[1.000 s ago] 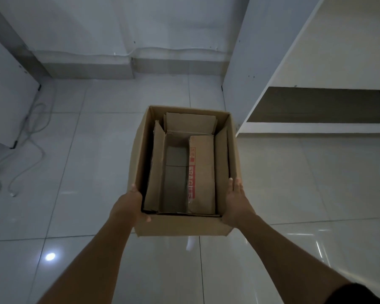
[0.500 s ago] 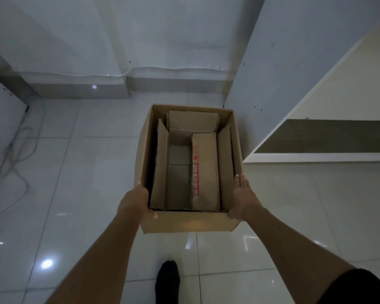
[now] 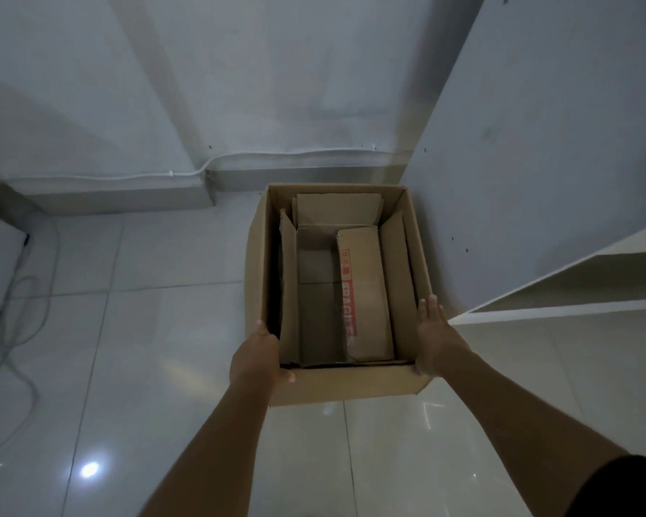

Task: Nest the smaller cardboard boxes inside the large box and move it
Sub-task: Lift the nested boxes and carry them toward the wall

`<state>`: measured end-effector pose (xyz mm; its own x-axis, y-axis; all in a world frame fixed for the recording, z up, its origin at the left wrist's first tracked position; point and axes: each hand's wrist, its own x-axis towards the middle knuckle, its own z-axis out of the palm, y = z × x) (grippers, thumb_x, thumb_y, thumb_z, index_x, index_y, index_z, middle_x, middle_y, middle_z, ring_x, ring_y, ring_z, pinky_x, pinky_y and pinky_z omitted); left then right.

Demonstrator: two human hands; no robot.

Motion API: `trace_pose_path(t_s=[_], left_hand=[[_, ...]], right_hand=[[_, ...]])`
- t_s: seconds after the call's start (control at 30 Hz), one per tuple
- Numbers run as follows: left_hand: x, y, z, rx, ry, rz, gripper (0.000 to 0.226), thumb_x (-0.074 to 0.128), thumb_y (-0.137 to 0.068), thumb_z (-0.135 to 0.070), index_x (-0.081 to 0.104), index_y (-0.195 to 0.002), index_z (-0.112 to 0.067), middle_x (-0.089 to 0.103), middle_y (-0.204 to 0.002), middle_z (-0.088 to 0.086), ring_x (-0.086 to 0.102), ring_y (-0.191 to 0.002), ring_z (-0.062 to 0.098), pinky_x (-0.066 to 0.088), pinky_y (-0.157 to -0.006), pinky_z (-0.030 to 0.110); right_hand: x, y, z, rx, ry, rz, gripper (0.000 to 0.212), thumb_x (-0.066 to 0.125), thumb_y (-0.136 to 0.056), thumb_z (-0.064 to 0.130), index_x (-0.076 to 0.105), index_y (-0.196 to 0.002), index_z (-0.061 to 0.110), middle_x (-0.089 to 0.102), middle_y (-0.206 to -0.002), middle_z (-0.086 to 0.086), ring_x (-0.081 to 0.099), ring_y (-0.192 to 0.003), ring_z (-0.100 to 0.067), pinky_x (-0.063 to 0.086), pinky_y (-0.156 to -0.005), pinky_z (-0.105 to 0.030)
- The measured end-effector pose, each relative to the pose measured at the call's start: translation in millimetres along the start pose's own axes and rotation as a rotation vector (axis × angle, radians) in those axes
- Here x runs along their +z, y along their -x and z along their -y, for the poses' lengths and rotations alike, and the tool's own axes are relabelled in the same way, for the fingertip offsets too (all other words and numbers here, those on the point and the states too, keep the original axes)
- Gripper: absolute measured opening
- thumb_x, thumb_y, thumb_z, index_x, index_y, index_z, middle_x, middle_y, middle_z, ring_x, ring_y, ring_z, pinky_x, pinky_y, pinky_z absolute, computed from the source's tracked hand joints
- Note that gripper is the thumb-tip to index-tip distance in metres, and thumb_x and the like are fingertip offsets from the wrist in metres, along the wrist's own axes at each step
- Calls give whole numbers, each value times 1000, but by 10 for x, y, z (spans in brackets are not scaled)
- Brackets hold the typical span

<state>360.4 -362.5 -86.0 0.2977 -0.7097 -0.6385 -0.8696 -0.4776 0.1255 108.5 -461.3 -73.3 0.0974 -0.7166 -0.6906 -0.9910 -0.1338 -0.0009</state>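
Large box (image 3: 344, 386): plain brown cardboard, unprinted on the near wall.
Inner box (image 3: 290, 292), nested in the large one: same brown; flaps a shade paler, floor darker grey-brown in shadow.
Small box (image 3: 370, 289), right side of the inner box: tan, with a strip of red lettering down its left edge; the words are too blurred to read.
Floor (image 3: 146, 330): glossy white tiles with thin grey joints and bright spots of reflected light.
Far wall (image 3: 276, 87): pale grey-white.
Cable (image 3: 295, 153) along the far wall: white.
Panel (image 3: 537, 143), right: flat grey-white.
Sleeve (image 3: 627, 490), near right: black.
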Motion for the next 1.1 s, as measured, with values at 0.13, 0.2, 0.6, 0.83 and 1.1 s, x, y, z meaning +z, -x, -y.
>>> trace_pose_path(t_s=[0.13, 0.2, 0.6, 0.83, 1.1], left_hand=[[-201, -263, -126, 3, -27, -5, 94, 78, -74, -41, 29, -144, -1, 36, -152, 13, 54, -123, 27, 51, -95, 35], [-297, -392, -184, 2, -32, -1, 95, 78, -74, -40, 29, -145, -2, 36, -152, 13, 53, -123, 27, 50, -95, 34], [-786, -1020, -501, -1, -36, -14, 95, 79, -72, -41, 31, -143, -2, 37, -151, 12, 55, -121, 28, 51, -93, 35], [-948, -1252, -626, 16, -25, -45, 95, 79, -71, -44, 33, -142, 0, 41, -148, 15, 55, -120, 29, 51, -94, 36], [-1061, -1434, -689, 6, -15, -76, 74, 82, -67, -45, 51, -122, -6, 49, -140, 14, 60, -109, 29, 51, -85, 35]], right_hand=[[-241, -266, 27, 30, 18, 22, 117, 76, -79, 11, -19, -147, -1, -23, -158, -18, -10, -148, -31, 18, -120, -38], [-345, -409, 17, 35, 60, 19, 115, 74, -81, 12, -18, -147, -1, -22, -158, -18, -9, -148, -31, 13, -121, -39], [-1000, -998, 17, 27, 589, -54, 116, 67, -79, 50, -8, -148, -7, 0, -159, -26, -4, -146, -42, -11, -117, -51], [-1261, -1248, 1, -3, 689, -88, 116, 62, -79, 59, -3, -149, -7, 0, -157, -31, -8, -146, -43, -15, -117, -53], [-1439, -1408, -24, -25, 712, -123, 106, 56, -82, 59, 1, -151, -1, 4, -157, -30, -4, -147, -41, -13, -116, -55]])
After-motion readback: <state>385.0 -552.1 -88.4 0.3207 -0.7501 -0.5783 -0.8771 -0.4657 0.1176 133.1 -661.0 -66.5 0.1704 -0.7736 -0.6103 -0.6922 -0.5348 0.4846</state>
